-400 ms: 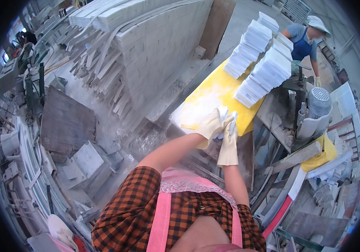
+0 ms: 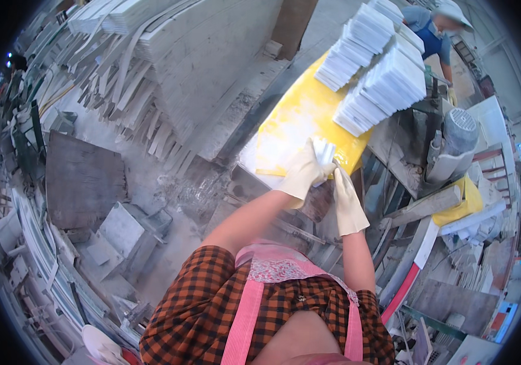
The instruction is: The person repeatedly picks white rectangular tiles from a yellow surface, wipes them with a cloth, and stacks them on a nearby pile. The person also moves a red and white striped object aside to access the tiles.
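On table (image 2: 288, 118), far part: left tile row (image 2: 358, 45), right tile row (image 2: 388, 82) along right edge. At near edge: left hand (image 2: 304, 173) with tile bunch (image 2: 325, 150); right hand (image 2: 348, 204) by right corner. Left of table, slab stack (image 2: 209, 58); right, motor (image 2: 459, 134).

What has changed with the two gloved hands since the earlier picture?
The right hand has shifted rightward and back toward the body, its fingertips now lower beside the left hand. The left hand's white pieces show more clearly; whether the right hand let go of them is unclear. The view tilted slightly. The tile stacks stay on the yellow sheet.
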Available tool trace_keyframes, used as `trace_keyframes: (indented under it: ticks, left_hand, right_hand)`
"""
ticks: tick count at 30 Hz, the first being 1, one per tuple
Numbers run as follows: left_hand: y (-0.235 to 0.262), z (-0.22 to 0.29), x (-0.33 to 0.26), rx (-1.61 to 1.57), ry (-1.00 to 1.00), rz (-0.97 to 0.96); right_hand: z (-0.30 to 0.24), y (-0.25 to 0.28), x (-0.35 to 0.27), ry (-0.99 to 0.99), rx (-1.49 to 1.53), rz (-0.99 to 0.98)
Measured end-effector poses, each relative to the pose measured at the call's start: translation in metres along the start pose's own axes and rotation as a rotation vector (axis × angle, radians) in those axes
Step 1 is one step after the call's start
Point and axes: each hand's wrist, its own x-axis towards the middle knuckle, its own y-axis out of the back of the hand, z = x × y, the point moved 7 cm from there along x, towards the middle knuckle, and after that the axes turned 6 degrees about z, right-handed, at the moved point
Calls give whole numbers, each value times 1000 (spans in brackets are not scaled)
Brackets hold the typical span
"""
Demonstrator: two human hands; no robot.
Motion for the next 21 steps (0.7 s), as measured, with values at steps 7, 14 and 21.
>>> trace_keyframes:
  ticks: [7,14,21]
  left_hand:
    - [-7,-20,8,63,1,-20]
    - [19,10,-5,141,-172,-19]
    - [3,33,-18,126,3,43]
  right_hand:
    - [-6,158,-96,-207,-387,371]
    - [15,366,-244,-237,-533,941]
    - [31,495,-258,-373,-1293,1025]
